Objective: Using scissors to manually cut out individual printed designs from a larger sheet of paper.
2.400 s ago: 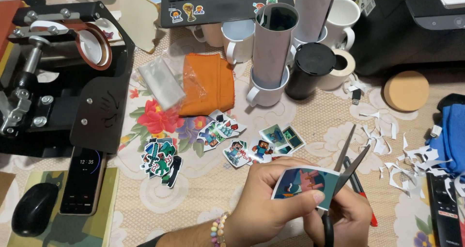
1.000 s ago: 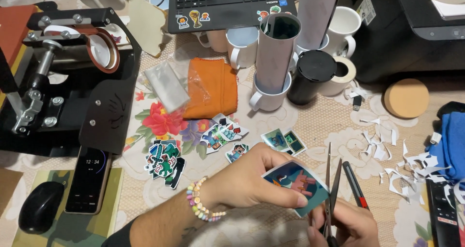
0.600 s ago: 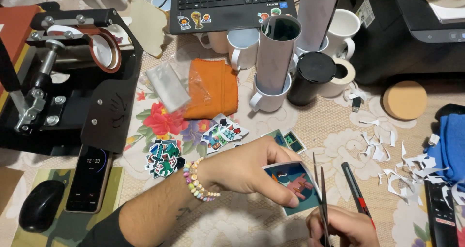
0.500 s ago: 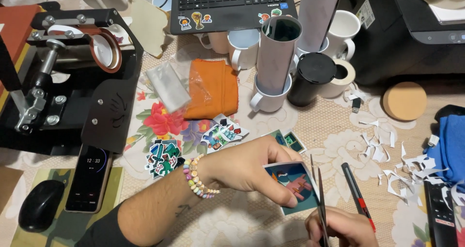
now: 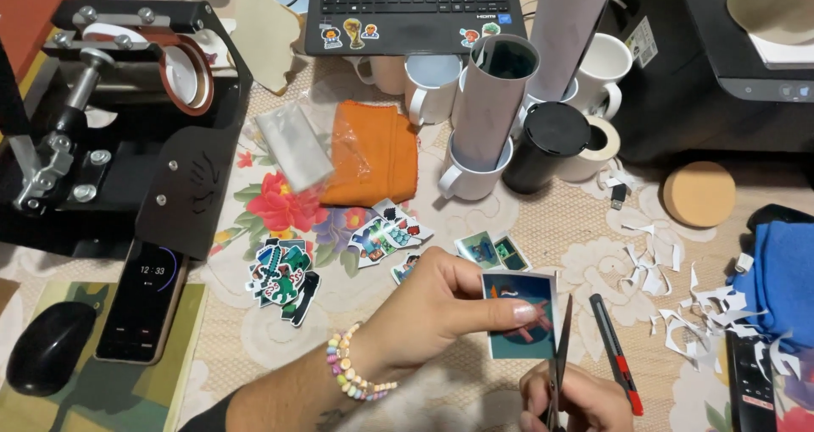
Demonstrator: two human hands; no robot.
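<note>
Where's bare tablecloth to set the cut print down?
Bare patch between the black lidded tumbler, round cork coaster and white paper scraps; another between the sticker pile and left hand. Crowded: the white mugs by the laptop.

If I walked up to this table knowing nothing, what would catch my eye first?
Probably the hands at the bottom centre: the left hand pinches a small printed picture while the right hand works scissors along its edge. Next, the cluster of white mugs below the laptop, and white paper scraps at right.
</note>
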